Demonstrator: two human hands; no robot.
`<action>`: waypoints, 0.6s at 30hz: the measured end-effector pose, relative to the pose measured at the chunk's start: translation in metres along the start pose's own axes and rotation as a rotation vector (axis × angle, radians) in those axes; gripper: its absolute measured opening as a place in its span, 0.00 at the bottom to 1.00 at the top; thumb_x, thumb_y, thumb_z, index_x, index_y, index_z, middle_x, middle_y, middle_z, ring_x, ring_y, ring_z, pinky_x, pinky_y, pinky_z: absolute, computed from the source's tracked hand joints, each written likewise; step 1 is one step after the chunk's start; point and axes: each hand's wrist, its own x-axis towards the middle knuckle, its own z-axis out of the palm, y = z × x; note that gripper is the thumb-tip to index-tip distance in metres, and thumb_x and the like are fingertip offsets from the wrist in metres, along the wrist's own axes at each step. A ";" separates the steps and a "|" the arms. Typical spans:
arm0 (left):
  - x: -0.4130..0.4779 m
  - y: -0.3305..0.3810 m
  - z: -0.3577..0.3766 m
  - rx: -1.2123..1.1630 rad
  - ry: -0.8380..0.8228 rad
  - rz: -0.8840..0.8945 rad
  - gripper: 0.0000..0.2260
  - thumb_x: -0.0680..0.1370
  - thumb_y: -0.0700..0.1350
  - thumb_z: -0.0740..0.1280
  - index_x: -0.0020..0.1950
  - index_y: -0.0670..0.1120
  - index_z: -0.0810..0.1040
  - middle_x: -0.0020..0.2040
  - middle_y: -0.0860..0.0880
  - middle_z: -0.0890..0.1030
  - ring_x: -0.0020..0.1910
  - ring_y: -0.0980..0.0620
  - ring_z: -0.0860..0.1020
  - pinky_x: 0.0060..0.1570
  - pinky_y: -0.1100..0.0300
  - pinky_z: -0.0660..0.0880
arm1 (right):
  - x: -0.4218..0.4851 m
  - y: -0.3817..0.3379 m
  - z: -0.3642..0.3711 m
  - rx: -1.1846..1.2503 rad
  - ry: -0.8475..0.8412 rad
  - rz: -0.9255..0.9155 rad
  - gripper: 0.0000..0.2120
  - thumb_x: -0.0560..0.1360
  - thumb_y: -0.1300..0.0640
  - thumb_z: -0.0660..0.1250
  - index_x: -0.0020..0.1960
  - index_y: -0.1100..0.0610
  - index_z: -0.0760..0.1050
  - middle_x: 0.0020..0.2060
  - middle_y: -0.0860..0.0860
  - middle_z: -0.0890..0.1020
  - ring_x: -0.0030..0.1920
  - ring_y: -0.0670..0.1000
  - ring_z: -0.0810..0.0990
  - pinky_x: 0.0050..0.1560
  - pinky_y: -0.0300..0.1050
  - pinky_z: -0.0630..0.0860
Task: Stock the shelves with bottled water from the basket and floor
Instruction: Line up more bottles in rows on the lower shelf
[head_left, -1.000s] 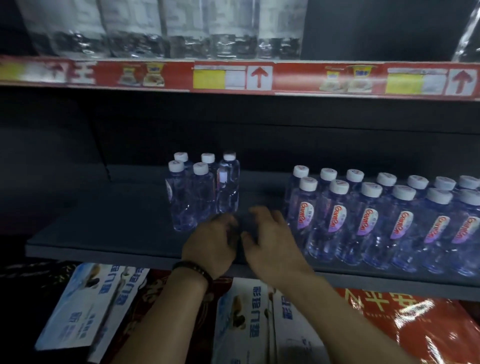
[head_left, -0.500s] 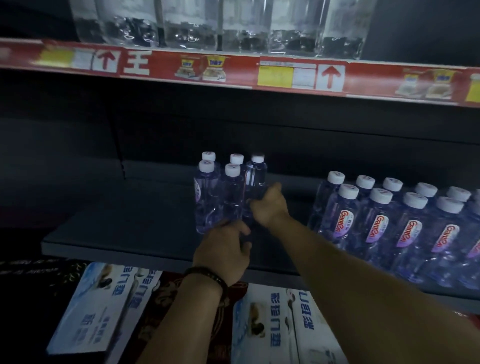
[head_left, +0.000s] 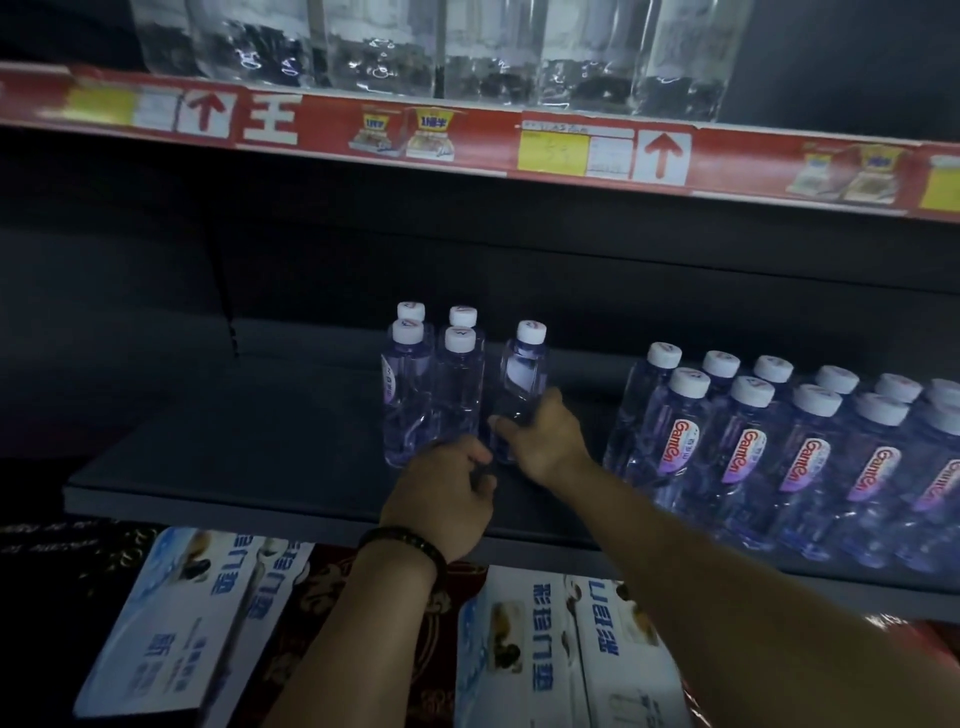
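Note:
A small cluster of clear water bottles with white caps stands mid-shelf on the dark grey shelf. One bottle stands slightly apart to the right of that cluster. My right hand grips this bottle low on its body. My left hand, with a dark bead bracelet at the wrist, has its fingers curled at the base of the cluster's front bottles; whether it holds one is hidden. A long double row of labelled bottles fills the shelf's right side.
The upper shelf with a red price strip carries large clear bottles. Below the grey shelf lie white and blue cartons and a red package. The shelf's left part is bare dark surface.
Both hands went forward from the shelf's front to the bottle cluster. My right hand took the rightmost bottle and drew it a little to the right, away from the others.

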 end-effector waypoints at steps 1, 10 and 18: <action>0.000 0.001 0.001 -0.008 0.003 0.002 0.10 0.83 0.47 0.69 0.64 0.53 0.79 0.61 0.52 0.80 0.57 0.56 0.80 0.62 0.55 0.79 | -0.008 0.002 -0.003 -0.002 0.003 -0.003 0.22 0.78 0.52 0.76 0.62 0.54 0.65 0.54 0.50 0.78 0.55 0.51 0.79 0.53 0.45 0.76; -0.002 0.023 0.010 -0.163 -0.025 0.021 0.16 0.84 0.42 0.68 0.70 0.52 0.75 0.59 0.54 0.80 0.58 0.57 0.79 0.54 0.68 0.72 | -0.056 0.013 -0.021 0.007 -0.033 0.004 0.15 0.85 0.49 0.65 0.60 0.56 0.63 0.55 0.55 0.79 0.53 0.53 0.80 0.46 0.46 0.77; 0.003 0.031 0.026 -0.364 -0.058 -0.045 0.19 0.73 0.48 0.81 0.57 0.56 0.74 0.52 0.56 0.85 0.52 0.56 0.84 0.56 0.53 0.83 | -0.064 0.010 -0.059 -0.077 -0.219 0.011 0.07 0.80 0.60 0.64 0.46 0.57 0.80 0.40 0.55 0.83 0.42 0.53 0.81 0.43 0.48 0.78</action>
